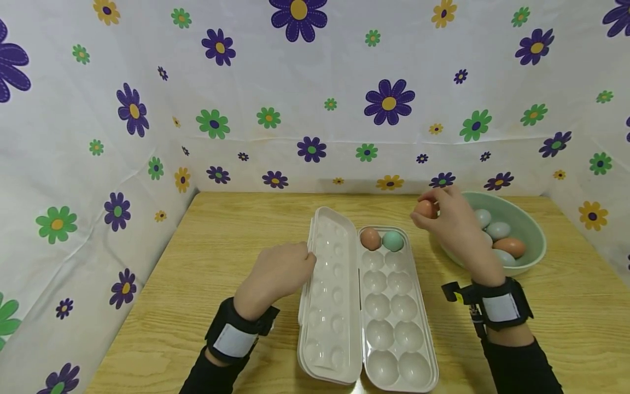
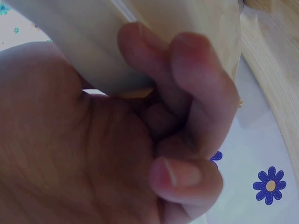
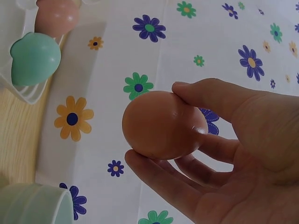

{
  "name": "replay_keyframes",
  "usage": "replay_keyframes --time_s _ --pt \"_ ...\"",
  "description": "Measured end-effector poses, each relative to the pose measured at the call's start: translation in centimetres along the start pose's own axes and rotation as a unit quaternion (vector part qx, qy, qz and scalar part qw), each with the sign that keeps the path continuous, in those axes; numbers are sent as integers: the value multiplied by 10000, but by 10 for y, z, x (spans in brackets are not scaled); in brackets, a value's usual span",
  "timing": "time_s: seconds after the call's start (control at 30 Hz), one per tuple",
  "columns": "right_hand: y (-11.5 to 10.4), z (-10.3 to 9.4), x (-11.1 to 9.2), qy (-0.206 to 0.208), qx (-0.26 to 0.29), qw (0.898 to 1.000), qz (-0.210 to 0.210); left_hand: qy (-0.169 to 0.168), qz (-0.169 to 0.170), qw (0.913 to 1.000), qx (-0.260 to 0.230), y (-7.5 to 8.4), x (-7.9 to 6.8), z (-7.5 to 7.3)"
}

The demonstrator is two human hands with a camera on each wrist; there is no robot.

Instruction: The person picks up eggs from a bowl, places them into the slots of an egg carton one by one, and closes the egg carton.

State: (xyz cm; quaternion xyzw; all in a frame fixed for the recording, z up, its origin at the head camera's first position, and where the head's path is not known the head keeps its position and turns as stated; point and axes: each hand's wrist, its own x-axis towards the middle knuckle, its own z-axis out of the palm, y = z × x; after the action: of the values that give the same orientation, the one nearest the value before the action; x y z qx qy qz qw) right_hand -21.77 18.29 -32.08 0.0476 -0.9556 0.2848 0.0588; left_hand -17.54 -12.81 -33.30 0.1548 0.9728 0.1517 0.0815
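Between thumb and fingers my right hand (image 1: 455, 227) holds a brown egg (image 3: 161, 125), raised beside the bowl's left rim. My left hand (image 1: 278, 271) grips the outer edge of the lid (image 1: 327, 306) of a white plastic egg box, its fingers curled round the edge in the left wrist view. The lid stands folded back to the left of the egg tray (image 1: 389, 306). At the tray's far end a brown egg (image 1: 371, 239) and a light green egg (image 1: 392, 241) sit side by side in the first row; the cups nearer me hold nothing.
A pale green bowl (image 1: 534, 254) on the right holds several eggs, pale blue-grey ones and a brown egg (image 1: 509, 247). All stands on a wooden table (image 1: 236, 224). A white flower-print cloth (image 1: 275, 71) rises behind the table and along both sides.
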Motion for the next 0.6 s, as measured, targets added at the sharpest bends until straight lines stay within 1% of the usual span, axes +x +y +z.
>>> replay_keyframes --time_s 0.27,0.4,0.6 --pt "-3 8 1 62 -15 9999 -123 5 -22 10000 -81 0 0 0" --pt "-4 10 1 88 18 9998 -201 2 -15 10000 -80 -1 -1 0" --pt "-7 12 1 39 102 9997 -203 -23 -51 10000 -64 -1 0 0"
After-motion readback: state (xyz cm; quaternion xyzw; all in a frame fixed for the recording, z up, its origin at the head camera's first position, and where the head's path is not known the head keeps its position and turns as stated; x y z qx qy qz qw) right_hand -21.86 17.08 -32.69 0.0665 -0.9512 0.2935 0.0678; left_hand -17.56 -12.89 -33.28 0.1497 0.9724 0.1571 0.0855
